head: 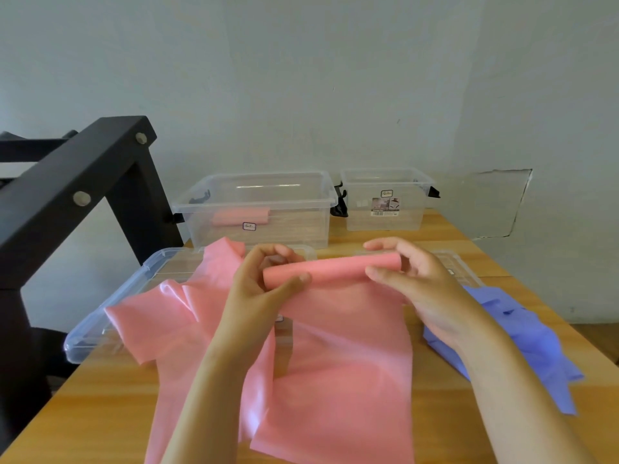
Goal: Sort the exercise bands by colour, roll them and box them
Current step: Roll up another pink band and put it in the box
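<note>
both hands, left hand [268, 279] and right hand [418, 283], grip the rolled end of a pink band [331, 267] above the table [100, 396].

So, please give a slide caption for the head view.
Left hand and right hand roll a pink band; one roll lies in the bigger box.

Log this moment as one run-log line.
step: pink band part-rolled | left hand: grips rolled part's left end | right hand: grips its right end | left box: holds one pink roll | blue band: loose on table
</note>
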Action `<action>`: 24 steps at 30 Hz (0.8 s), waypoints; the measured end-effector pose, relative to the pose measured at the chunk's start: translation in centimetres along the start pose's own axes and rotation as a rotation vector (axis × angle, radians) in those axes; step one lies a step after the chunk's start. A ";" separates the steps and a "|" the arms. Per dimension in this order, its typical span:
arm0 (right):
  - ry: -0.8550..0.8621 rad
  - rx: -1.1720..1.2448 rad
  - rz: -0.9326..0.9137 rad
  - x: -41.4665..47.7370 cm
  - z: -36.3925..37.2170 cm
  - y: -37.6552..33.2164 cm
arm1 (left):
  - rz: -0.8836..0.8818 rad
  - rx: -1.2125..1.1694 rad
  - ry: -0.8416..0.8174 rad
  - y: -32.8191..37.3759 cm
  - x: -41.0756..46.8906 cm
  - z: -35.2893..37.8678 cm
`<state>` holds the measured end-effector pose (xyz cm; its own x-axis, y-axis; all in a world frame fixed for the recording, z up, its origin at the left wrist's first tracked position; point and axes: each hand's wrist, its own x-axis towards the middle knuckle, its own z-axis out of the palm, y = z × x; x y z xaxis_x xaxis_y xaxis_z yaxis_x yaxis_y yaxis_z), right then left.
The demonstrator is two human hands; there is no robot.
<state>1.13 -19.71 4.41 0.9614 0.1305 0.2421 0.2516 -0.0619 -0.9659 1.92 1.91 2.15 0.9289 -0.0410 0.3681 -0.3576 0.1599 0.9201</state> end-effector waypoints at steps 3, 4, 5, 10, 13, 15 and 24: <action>0.050 -0.048 0.004 0.2 0.2 0.3 | -0.028 -0.069 -0.001 0.1 0.0 -0.1; 0.072 -0.037 -0.027 0.2 0.3 0.2 | -0.064 -0.056 0.003 0.0 0.0 -0.1; 0.083 -0.026 -0.059 0.2 0.3 0.0 | -0.108 -0.021 0.007 0.0 -0.1 -0.1; 0.054 0.008 -0.097 0.0 0.0 -0.3 | -0.100 0.023 -0.001 0.1 -0.2 0.3; 0.060 0.017 -0.006 0.0 -0.3 -0.1 | -0.067 -0.062 0.002 0.3 -0.1 0.3; 0.079 -0.001 0.024 0.1 -0.4 0.0 | -0.073 -0.081 -0.001 0.2 -0.1 0.0; 0.046 0.021 -0.084 0.1 -0.5 -0.2 | -0.130 0.008 0.052 -0.3 0.1 0.1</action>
<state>1.22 -20.14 4.65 0.9411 0.0885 0.3262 0.3300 -0.0317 -0.9434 2.10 1.76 1.94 0.9710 -0.0097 0.2388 -0.2347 0.1482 0.9607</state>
